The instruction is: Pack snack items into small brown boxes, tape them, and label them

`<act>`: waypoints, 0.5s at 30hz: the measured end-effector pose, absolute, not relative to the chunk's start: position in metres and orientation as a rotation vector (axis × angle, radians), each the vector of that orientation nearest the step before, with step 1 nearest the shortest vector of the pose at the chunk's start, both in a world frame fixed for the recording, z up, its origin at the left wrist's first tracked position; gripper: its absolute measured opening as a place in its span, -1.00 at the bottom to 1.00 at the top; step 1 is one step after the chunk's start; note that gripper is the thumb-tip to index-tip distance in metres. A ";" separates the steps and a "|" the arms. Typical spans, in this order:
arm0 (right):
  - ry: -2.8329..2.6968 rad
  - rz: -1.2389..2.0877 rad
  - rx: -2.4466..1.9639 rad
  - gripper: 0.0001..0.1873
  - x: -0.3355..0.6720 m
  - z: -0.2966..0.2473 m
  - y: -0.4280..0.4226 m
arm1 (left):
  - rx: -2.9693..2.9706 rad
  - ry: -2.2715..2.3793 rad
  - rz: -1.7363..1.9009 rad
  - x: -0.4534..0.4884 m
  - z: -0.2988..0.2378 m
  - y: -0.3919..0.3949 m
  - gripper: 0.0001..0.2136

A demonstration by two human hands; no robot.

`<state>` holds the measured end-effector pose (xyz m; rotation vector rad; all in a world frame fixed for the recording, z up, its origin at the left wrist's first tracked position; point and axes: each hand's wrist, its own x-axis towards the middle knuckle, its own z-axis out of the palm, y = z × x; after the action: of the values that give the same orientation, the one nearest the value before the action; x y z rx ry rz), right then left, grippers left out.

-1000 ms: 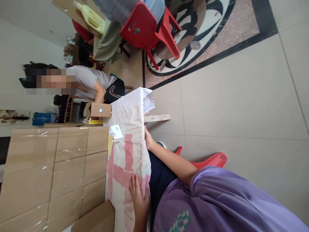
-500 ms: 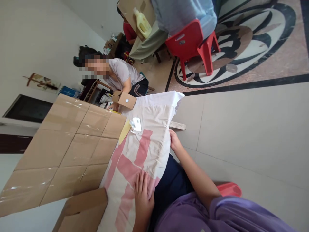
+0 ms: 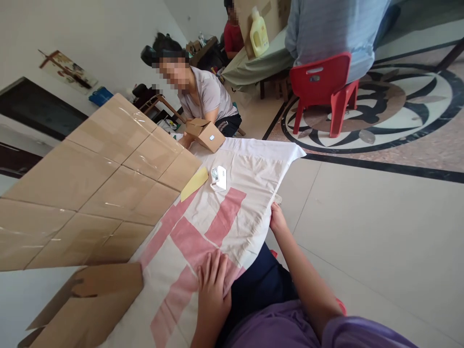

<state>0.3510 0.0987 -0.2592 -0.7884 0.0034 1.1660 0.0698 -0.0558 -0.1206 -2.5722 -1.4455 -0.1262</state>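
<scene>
A cream tablecloth with pink bands (image 3: 188, 241) covers the table in front of me. My left hand (image 3: 213, 285) rests palm down on a pink band, its fingers stretched out and holding nothing. At the table's right edge, my right hand (image 3: 278, 218) is closed on the hanging border of the cloth; its fingertips are partly hidden. Farther up the cloth lies a small white object with a shiny clear part (image 3: 219, 179), apart from both hands. Beside it is a flat yellow piece (image 3: 195, 184), close to the cardboard.
A taped cardboard panel (image 3: 119, 183) stands along the left side, with an open carton (image 3: 97, 309) nearer me. Across the table, a person (image 3: 205, 92) sits behind a small cardboard box (image 3: 206, 135). Beyond are a red chair (image 3: 321, 79) with someone seated and a yellow jug (image 3: 258, 34).
My view has turned and tilted, so the far table end, the person and the chair appear farther right. Both hands keep their places on the cloth.
</scene>
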 end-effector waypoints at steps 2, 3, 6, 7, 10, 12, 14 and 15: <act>-0.022 1.134 -0.895 -0.70 0.356 -0.259 0.090 | -2.570 -1.446 -0.159 0.071 -0.121 -0.055 -0.25; -0.031 1.107 -0.955 -0.67 0.361 -0.260 0.086 | -2.569 -1.440 -0.166 0.070 -0.122 -0.055 -0.26; -0.039 0.948 -1.137 -0.53 0.393 -0.253 0.076 | -2.568 -1.398 -0.159 0.069 -0.124 -0.054 -0.25; -0.043 0.875 -1.190 -0.47 0.410 -0.247 0.076 | -2.563 -1.393 -0.157 0.069 -0.125 -0.054 -0.23; -0.126 0.621 -1.328 -0.35 0.470 -0.208 0.096 | -2.538 -1.411 -0.178 0.072 -0.125 -0.054 -0.22; -0.388 0.357 -1.547 -0.37 0.503 -0.168 0.127 | -2.528 -1.424 -0.195 0.075 -0.123 -0.055 -0.23; -0.864 0.127 -1.855 -0.43 0.521 -0.127 0.167 | -2.531 -1.420 -0.220 0.078 -0.122 -0.056 -0.23; -1.072 0.111 -2.026 -0.46 0.524 -0.110 0.188 | -2.533 -1.412 -0.231 0.078 -0.121 -0.056 -0.23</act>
<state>0.5240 0.1881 -0.1098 -2.0258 -1.0723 0.1114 0.0783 -0.0558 -0.1210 -2.5331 -1.4121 -0.2313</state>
